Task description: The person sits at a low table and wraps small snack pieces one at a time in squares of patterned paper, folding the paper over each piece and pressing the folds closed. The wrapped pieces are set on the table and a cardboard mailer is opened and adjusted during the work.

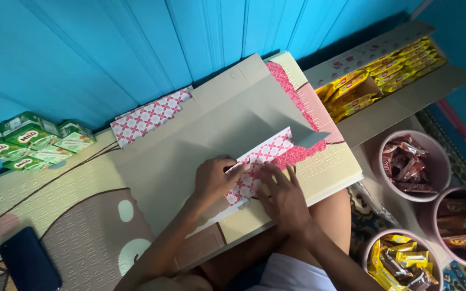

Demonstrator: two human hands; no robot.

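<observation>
Both hands are working on a sheet of red-and-white patterned wrapping paper [260,161] lying over a flat grey cardboard sheet [190,145] on the patterned floor mat [55,199].

Left hand [214,180] is pressing down on the paper's near-left part, fingers curled and closed onto the paper edge, apparently to keep it from sliding on the smooth card. Right hand [284,196] is lying flat just beside it, fingers spread open and pressing the paper down rather than gripping; likely it is flattening a fold.

The paper's long axis is running diagonally, from the hands at lower left up toward the right, where a darker red part is showing under a turned-up grey flap [308,139]. A second patterned piece [149,116] is sticking out from under the card at its far-left edge.

Nearby: green drink cartons [28,140] along the blue wall, a dark phone [28,261] on the mat, an open box of yellow snack packets [384,73], and round tubs of wrapped snacks [408,161] on the right.
</observation>
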